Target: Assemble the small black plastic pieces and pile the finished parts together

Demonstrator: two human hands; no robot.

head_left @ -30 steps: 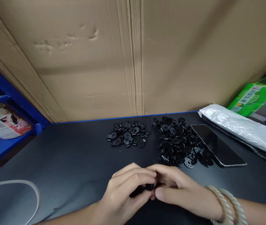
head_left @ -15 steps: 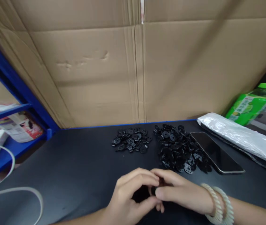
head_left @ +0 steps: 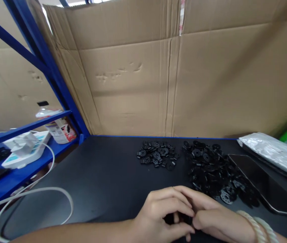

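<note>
My left hand [head_left: 165, 212] and my right hand [head_left: 212, 214] meet at the lower right of the middle, low over the black table. Their fingers are curled together, with the tips touching. Between the fingertips a small black part [head_left: 190, 220] shows only as a dark sliver; most of it is covered. Just beyond my right hand lies a heap of thin black perforated discs [head_left: 209, 168]. Farther back, to its left, a smaller pile of black pieces with round perforated faces [head_left: 157, 155] rests on the table [head_left: 108, 179].
A phone [head_left: 264, 184] lies right of the larger heap, beside a silvery wrapped package [head_left: 275, 148]. Cardboard [head_left: 128, 84] closes off the back. At left, a blue shelf holds a power strip [head_left: 29, 152] and a bottle [head_left: 59, 130]; a white cable [head_left: 57, 189] loops onto the table.
The view has turned left, so everything sits farther right and more of the blue shelf shows. My hands stay together, fingers still curled around the small part.
</note>
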